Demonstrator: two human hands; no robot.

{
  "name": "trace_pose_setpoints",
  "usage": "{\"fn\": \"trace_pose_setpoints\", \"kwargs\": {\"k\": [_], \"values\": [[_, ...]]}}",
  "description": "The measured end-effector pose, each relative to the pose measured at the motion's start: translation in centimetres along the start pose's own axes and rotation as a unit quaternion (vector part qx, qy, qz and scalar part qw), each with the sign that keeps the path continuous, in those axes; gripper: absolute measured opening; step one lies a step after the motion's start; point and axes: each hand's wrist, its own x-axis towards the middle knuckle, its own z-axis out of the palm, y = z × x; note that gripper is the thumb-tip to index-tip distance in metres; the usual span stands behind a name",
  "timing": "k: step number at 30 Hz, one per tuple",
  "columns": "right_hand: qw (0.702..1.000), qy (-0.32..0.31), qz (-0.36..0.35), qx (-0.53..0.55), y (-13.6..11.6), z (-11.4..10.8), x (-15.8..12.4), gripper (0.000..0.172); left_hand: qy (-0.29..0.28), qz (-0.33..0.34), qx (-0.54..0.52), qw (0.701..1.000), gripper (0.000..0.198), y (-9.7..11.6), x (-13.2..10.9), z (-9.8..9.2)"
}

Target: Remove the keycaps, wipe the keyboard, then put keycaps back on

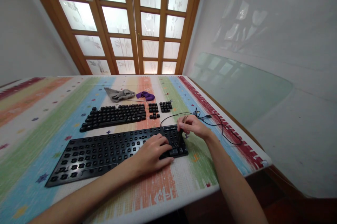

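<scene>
A black keyboard [105, 152] lies across the cloth, most of its keycaps off and the switch posts bare. A few keycaps sit on its right end, near the front. My left hand [156, 147] rests over the right part of the keyboard, its fingers spread on top and its thumb by the front edge. In my right hand [192, 126] is a slim dark brush-like tool [180, 137], pinched upright with its lower end down on the keyboard's right end. I cannot make out its tip. Loose black keycaps [118, 114] stand in keyboard order behind the keyboard.
A grey cloth [119, 94] and a purple cloth [145, 95] lie behind the keycaps. The keyboard's black cable [223, 126] is looped at the right, near the table edge. A striped tablecloth [31, 129] covers the table, which stands close to the right wall.
</scene>
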Motion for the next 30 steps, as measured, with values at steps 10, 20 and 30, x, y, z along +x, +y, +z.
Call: {"fn": "trace_pose_setpoints", "kwargs": {"k": [10, 20, 30], "values": [[0.998, 0.057, 0.0, 0.007, 1.5, -0.5, 0.0, 0.047, -0.028, 0.054, 0.171, 0.983, 0.019, 1.3, 1.6, 1.2], [0.998, 0.064, -0.002, 0.0, 1.2, -0.6, 0.0, 0.049, -0.077, 0.072, 0.3, 0.948, 0.016, 2.8, 1.7, 2.2], [0.997, 0.07, -0.01, 0.01, 1.4, -0.7, 0.0, 0.049, -0.089, 0.082, 0.316, 0.941, 0.018, 3.0, 1.5, 2.2]]}}
